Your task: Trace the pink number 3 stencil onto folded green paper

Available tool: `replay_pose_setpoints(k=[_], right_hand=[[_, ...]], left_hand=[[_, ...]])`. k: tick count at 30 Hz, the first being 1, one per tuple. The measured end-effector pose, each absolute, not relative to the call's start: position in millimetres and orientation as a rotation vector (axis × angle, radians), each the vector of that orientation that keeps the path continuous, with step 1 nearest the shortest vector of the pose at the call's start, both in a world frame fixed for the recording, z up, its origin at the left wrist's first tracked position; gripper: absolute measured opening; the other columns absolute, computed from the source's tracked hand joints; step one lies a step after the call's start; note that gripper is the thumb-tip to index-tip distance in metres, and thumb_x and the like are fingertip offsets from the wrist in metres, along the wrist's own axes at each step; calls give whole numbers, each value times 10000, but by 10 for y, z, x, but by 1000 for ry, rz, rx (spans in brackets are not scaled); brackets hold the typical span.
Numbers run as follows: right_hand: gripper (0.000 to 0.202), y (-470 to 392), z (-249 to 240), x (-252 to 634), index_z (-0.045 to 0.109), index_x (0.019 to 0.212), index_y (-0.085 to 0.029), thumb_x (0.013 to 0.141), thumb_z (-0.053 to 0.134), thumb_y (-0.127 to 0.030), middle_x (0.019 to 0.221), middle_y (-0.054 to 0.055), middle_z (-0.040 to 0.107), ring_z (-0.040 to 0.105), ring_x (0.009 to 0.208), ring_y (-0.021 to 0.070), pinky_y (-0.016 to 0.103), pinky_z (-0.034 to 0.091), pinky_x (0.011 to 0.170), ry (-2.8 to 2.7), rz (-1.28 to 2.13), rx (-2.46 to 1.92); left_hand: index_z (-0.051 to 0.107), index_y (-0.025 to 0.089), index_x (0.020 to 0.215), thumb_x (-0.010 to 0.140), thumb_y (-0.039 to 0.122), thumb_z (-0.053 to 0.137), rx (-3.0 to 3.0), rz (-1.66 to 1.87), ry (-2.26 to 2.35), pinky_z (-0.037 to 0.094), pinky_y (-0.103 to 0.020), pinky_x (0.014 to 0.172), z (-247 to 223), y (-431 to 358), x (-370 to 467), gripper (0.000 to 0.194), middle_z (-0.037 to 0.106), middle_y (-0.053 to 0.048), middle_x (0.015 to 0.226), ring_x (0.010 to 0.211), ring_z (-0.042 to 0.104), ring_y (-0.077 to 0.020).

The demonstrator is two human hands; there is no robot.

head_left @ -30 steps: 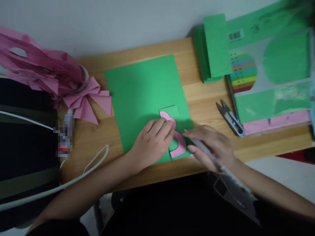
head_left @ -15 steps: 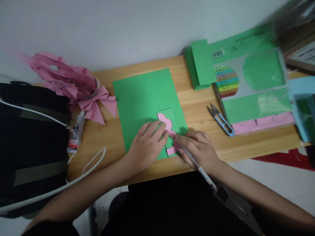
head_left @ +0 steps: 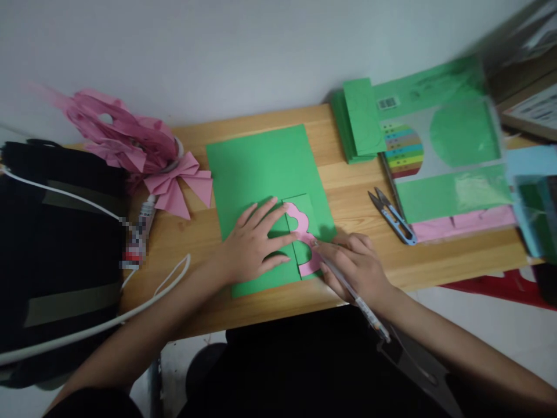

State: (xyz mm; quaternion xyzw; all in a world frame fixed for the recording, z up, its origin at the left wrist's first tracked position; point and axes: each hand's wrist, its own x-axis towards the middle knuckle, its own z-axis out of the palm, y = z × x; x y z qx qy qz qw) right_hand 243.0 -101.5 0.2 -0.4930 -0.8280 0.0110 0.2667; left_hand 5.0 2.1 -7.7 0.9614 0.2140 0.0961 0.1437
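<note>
The curvy pink paper cutout [head_left: 303,219] lies on a smaller green paper rectangle [head_left: 310,203] at the near right of the large green paper sheet [head_left: 261,165]. The left hand [head_left: 250,247] is spread open, palm down, fingertips at the cutout's left side. The right hand's [head_left: 354,267] grip is closed around a slim, pale pen [head_left: 369,313], its front end at the cutout's right side. On the wooden table [head_left: 256,307], blue-handled snips [head_left: 395,220] lie to the right, folded green paper strips [head_left: 363,116] far right, and a pink folded-paper bow [head_left: 174,186] left.
</note>
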Motion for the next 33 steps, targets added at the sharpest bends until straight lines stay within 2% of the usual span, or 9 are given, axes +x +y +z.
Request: replay_pose_setpoints(k=[6, 9, 12, 15, 17, 21, 33], right_hand=[[209, -900, 47, 2403, 602, 1022, -191, 841, 503, -158, 798, 32, 709, 622, 783, 192, 344, 446, 725, -2251, -8, -1281], [165, -795, 119, 2373, 610, 986, -197, 843, 530, -182, 727, 16, 686, 633, 737, 196, 347, 452, 681, -2205, 59, -1323], [133, -669, 185, 2309, 628, 975, -200, 895, 525, -225, 770, 21, 706, 650, 717, 182, 331, 477, 649, -2047, 281, -1413], [239, -545, 211, 2218, 663, 886, -216, 960, 439, -254, 796, 20, 734, 670, 704, 152, 291, 492, 616, -1787, 632, -1451], [248, -479, 206, 2163, 672, 818, -219, 937, 455, -235, 718, -2, 724, 650, 617, 128, 257, 475, 558, -1656, 780, -1482], [162, -414, 163, 2106, 631, 683, -209, 801, 525, -175, 526, -50, 624, 518, 429, 87, 212, 399, 438, -1516, 889, -1618], [185, -404, 120, 2110, 610, 649, -225, 788, 511, -153, 499, -44, 592, 509, 424, 95, 223, 399, 421, -1559, 886, -1655]], left_hand=[[553, 348, 1379, 898, 558, 584, 2787, 245, 583, 305, -578, 1100, -85, 53, 20, 525, 343, -143, 1574, 1439, 308, -403], [543, 343, 1388, 871, 603, 589, 2776, 266, 586, 308, -571, 1106, -84, 53, 28, 580, 344, -149, 1572, 1445, 300, -396], [576, 322, 1357, 859, 628, 585, 2755, 282, 590, 304, -584, 1107, -95, 47, 32, 585, 337, -167, 1571, 1445, 299, -406], [574, 324, 1358, 872, 631, 561, 2731, 310, 597, 305, -589, 1107, -107, 41, 32, 575, 325, -177, 1573, 1451, 292, -407], [564, 325, 1368, 877, 633, 550, 2717, 319, 604, 304, -585, 1111, -110, 38, 33, 579, 319, -181, 1575, 1458, 284, -402], [575, 325, 1356, 875, 636, 552, 2696, 315, 607, 287, -589, 1122, -108, 31, 38, 574, 306, -180, 1584, 1466, 269, -409], [605, 317, 1318, 849, 608, 615, 2622, 316, 627, 265, -565, 1153, -93, 26, 44, 552, 209, -130, 1635, 1477, 247, -407]])
